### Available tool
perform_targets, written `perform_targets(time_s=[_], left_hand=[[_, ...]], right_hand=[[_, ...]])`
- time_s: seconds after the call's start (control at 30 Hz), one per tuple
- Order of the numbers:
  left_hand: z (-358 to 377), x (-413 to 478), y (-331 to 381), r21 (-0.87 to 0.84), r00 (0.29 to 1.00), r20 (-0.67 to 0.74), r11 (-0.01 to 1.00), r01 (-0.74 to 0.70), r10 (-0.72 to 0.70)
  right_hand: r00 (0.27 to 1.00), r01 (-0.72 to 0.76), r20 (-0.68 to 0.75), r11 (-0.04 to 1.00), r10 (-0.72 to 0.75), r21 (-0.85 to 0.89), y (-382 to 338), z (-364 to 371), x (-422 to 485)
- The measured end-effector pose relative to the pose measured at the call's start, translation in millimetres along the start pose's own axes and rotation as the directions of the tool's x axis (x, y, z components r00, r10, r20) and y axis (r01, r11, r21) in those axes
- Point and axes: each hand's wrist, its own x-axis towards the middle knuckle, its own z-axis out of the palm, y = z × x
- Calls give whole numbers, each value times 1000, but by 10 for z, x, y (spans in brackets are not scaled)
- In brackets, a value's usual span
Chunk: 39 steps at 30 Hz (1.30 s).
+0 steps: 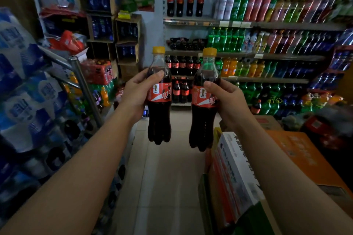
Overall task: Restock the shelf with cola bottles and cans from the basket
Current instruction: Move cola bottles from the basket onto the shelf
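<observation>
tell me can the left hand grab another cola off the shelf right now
Probably not. The left hand is already wrapped around a cola bottle, the right hand holds another, and the shelf colas sit well beyond both.

Two cola bottles are held up side by side in mid-air, apart from each other. The left cola bottle [159, 97] stands upright; the right cola bottle [205, 101] tilts slightly. Each is clear plastic, full of dark cola, with a yellow cap and a red label. Beyond them the shelf [246, 54] carries rows of cola bottles.
</observation>
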Motion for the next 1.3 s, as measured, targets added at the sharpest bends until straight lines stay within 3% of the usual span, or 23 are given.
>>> perform_targets(time_s=[0.5,0.97,1.3], left_hand=[[-270,2860,-226,-44,987,155,998,51,-44],[383,5555,-856,-125,989,122,987,97,-82],[632,7339,-1125,-66,996,63,996,60,-56]], right_hand=[[995,50,-91,999,-51,-10,418,332,2600],[999,19,-28,999,-20,-26,820,-336,5471],[999,-45,17,998,45,42,995,-571,7380]])
